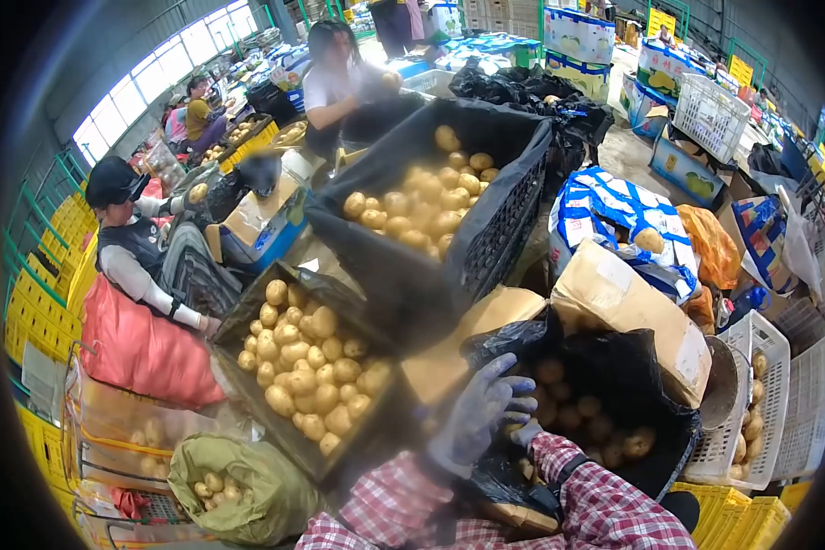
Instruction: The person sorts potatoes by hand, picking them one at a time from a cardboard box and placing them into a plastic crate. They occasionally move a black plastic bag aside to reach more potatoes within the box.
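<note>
My left hand [475,414], in a grey-purple glove, is raised with its fingers apart and nothing in them. It is over the near left edge of a carton lined with a black plastic bag [637,353], which has potatoes [594,417] inside. Just right of it, my right hand [524,434], gloved too, is low by the black liner, its fingers mostly hidden. To the left stands a crate full of potatoes [312,367]. Straight ahead is a large black-lined crate [500,243] with more potatoes [422,203] in it.
A green sack [238,486] of potatoes stands at lower left, near a pink sack [142,339]. White plastic baskets [779,403] line the right side. A closed cardboard box [632,316] lies beyond the lined carton. Two people [133,243] work at left and ahead.
</note>
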The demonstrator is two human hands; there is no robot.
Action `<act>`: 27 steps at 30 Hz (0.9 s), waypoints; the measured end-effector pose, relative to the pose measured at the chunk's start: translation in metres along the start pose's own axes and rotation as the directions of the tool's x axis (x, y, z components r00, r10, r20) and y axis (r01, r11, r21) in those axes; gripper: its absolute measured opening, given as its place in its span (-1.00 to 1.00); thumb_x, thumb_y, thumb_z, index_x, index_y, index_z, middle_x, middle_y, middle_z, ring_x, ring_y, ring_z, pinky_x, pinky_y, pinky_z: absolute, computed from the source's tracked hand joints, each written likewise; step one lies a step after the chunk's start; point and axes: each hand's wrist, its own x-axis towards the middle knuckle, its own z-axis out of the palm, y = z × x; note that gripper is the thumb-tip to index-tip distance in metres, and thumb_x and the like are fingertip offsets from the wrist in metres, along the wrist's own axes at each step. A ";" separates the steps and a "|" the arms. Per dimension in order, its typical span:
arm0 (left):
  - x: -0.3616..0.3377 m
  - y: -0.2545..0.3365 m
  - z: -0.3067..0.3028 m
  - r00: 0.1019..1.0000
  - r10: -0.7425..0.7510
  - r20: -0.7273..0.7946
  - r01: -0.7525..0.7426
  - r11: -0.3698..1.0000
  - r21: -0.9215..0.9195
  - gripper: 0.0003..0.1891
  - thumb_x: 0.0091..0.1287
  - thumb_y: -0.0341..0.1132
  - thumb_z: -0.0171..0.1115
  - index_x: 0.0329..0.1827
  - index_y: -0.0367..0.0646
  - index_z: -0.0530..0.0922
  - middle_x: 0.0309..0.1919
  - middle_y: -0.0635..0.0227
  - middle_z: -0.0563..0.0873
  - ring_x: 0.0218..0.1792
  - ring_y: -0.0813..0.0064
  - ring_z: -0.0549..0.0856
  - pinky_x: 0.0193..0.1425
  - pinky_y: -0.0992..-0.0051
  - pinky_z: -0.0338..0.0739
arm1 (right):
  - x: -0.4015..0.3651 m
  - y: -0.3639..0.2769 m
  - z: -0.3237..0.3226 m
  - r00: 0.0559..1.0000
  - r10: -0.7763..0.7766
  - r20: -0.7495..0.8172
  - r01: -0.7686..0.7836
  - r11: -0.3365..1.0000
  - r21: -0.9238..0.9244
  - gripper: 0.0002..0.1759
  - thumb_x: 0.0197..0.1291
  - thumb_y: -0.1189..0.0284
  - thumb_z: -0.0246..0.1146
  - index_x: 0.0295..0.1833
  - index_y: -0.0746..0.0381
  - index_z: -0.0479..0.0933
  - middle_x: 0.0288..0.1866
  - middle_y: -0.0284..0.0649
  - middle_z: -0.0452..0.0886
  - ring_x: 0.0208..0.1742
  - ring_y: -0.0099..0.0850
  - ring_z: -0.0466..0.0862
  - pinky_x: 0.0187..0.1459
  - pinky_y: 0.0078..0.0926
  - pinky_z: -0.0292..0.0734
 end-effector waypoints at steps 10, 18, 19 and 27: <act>0.004 0.011 0.007 0.999 -0.049 -0.016 0.048 0.998 -0.027 -0.26 0.41 -0.15 0.23 0.55 -0.14 0.08 0.15 0.05 0.54 0.00 0.23 0.67 0.06 0.31 0.62 | 0.006 -0.010 0.015 0.998 -0.058 0.036 0.056 0.997 0.056 -0.22 0.06 0.17 0.42 0.35 0.33 0.41 0.19 0.00 0.62 0.21 -0.21 0.62 0.22 -0.39 0.51; 0.009 0.034 -0.038 0.958 0.266 -0.108 -0.269 0.963 -0.006 -0.36 0.44 -0.18 0.21 0.48 -0.20 0.18 0.18 0.00 0.54 -0.02 0.22 0.71 -0.01 0.40 0.69 | -0.011 -0.010 -0.036 0.997 0.003 -0.075 0.031 0.890 0.455 -0.18 -0.02 0.12 0.47 0.32 0.33 0.44 0.18 0.03 0.62 0.23 -0.20 0.61 0.22 -0.41 0.51; 0.010 0.036 -0.046 0.952 0.294 -0.090 -0.296 0.955 -0.012 -0.37 0.46 -0.18 0.18 0.48 -0.21 0.16 0.19 -0.03 0.54 -0.01 0.19 0.71 0.00 0.37 0.70 | -0.007 0.012 -0.040 0.979 0.167 -0.120 -0.113 0.923 0.369 -0.25 0.02 0.17 0.47 0.29 0.32 0.46 0.10 0.00 0.66 0.13 -0.23 0.65 0.14 -0.38 0.54; 0.015 0.033 -0.040 0.950 0.305 -0.068 -0.302 0.952 0.045 -0.36 0.53 -0.15 0.06 0.53 -0.26 0.07 0.25 -0.14 0.48 0.06 0.07 0.68 0.06 0.23 0.70 | -0.028 -0.018 -0.038 0.968 -0.109 -0.227 0.119 0.993 0.028 -0.29 0.00 0.42 0.37 0.37 0.13 0.44 0.32 0.00 0.48 0.33 -0.06 0.49 0.35 -0.24 0.41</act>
